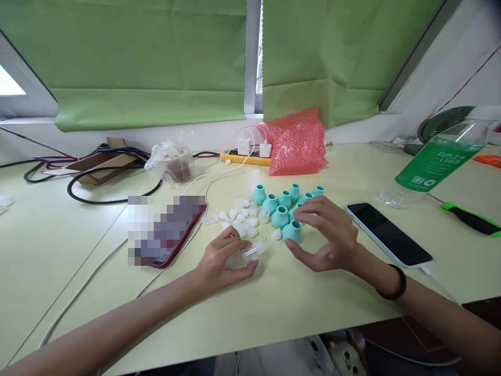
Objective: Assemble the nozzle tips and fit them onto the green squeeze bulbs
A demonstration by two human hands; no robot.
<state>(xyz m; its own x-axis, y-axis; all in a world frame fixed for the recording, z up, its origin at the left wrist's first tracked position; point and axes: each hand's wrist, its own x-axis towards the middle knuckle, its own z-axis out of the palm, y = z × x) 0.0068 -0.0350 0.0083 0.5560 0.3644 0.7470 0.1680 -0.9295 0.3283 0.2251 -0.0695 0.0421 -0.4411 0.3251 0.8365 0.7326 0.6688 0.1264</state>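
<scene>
My left hand (225, 258) pinches a small clear plastic tube (252, 251) between thumb and fingers, just above the table. A whitish end shows on the tube's right side. My right hand (329, 235) is open, its thumb and fingers spread around the nearest teal bulb-shaped piece (291, 232); whether it touches the piece I cannot tell. Several more teal pieces (279, 216) stand upright behind it, their round openings facing up. Left of them lies a loose pile of small white and clear plastic parts (240, 215). One white part (276, 234) rests alone beside the nearest teal piece.
Left of the pile lies a red-edged phone (180, 241); on the right, a charging phone (389, 234) and a green-labelled bottle (432, 162). Behind are pink bubble wrap (298, 146), a yellow power strip (230, 156), a bagged roll (176, 166) and black cables (74, 193). White cords cross the table.
</scene>
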